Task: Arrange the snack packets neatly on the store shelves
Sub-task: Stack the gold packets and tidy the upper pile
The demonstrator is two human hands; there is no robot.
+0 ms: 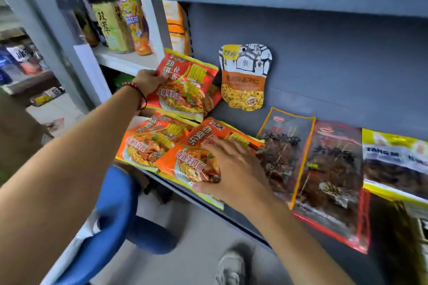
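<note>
While the noodle packets lie askew, step in hand: squaring them into one tidy stack on the grey metal shelf [243, 114].
Left hand [150, 82]: fingers curl round the top-left edge of the red plastic noodle packet [190, 90], which leans tilted at the shelf's back.
Right hand [234, 169]: fingers spread and fairly straight, pressing flat on the front orange plastic noodle packet [192, 159], which overhangs the shelf lip.
Doing it well: probably slide the front packet back, edges matched to the second orange noodle packet [146, 143], then lay the red one down without crushing.
Red packet's writing: 红烧牛肉面.
Orange packet's writing: 香辣牛肉面.
Yellow-edged packet [393, 152], far right: "TANG"; the rest is blurred.
</note>
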